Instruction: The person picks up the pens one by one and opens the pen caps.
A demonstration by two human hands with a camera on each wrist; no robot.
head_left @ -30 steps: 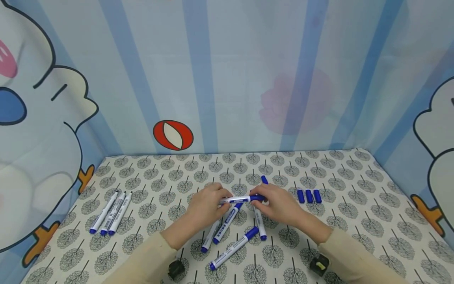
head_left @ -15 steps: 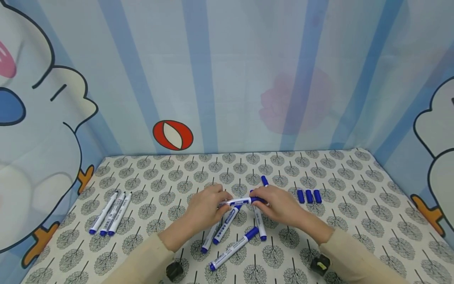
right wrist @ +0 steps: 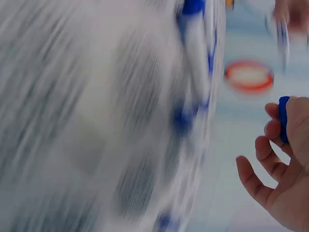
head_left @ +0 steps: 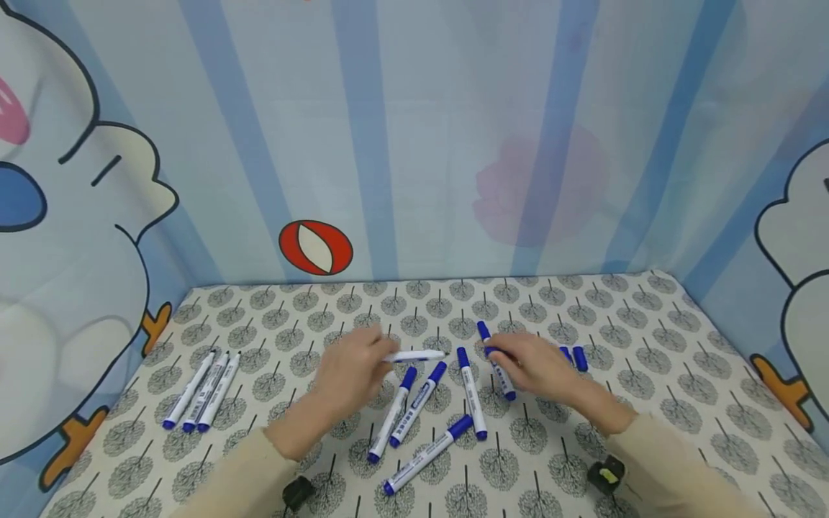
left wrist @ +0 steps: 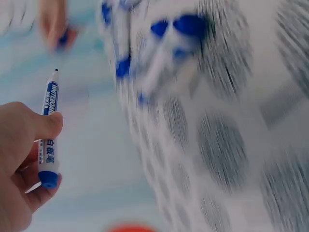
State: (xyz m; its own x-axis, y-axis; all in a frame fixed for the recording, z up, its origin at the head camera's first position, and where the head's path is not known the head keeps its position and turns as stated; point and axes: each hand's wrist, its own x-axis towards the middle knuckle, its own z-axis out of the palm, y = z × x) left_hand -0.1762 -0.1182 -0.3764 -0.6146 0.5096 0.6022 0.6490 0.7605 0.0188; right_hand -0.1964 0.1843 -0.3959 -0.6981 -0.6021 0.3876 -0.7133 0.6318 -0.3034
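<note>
My left hand (head_left: 355, 363) grips a white whiteboard marker (left wrist: 49, 130) between thumb and fingers. Its dark tip is bare and points toward the right hand. Between thumb and fingers of my right hand (head_left: 534, 363) is a blue marker cap (right wrist: 284, 118), apart from the marker. Several capped markers lie below and between the hands, among them one marker (head_left: 471, 393) in the middle and another marker (head_left: 501, 378) partly behind the right fingers. Beyond the right hand lie loose blue caps (head_left: 579, 358), some hidden by that hand.
Three uncapped markers (head_left: 209, 388) lie side by side at the left, tips facing the back. A tree-patterned cloth (head_left: 706, 403) covers the table. A striped cartoon curtain (head_left: 440, 180) rises along the back edge and sides.
The cap has come off the marker. My hands have drawn apart, the left going left with the marker, the right going right with the cap.
</note>
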